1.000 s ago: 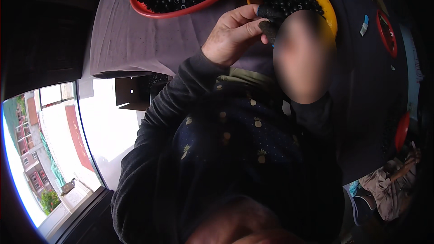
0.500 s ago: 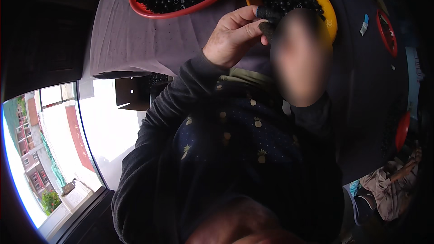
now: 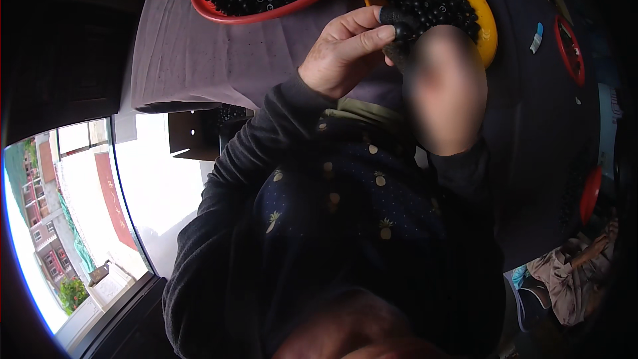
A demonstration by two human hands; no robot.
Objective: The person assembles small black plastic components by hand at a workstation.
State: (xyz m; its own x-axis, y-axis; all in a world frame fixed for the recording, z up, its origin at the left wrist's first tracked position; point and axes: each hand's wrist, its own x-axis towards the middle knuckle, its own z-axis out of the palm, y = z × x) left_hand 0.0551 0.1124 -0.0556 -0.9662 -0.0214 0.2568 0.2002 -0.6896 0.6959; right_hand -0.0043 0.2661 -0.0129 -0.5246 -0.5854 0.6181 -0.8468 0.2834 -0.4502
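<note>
Nearest the camera, the person's dark sleeves and a dark blue garment dotted with small yellow pineapples are filling the lower middle of the view. Just beyond, the left hand is rising over the counter, which a grey cloth is covering; its thumb and fingers are closing in a pinch grip on a small dark round berry at the fingertips. The right hand is sitting just beside it, touching or nearly so, but it is blurred, so whether its grip is open or closed cannot be told. The berry is hanging right at the near rim of the yellow bowl, which is heaped with similar dark berries. Farther off to the left, a red bowl is holding more of them.

Judging from this, the person is working on one berry at a time; doing it well probably means pinching lightly so the fruit is not crushed, and keeping both hands over the yellow bowl so a slip falls inside.
</note>
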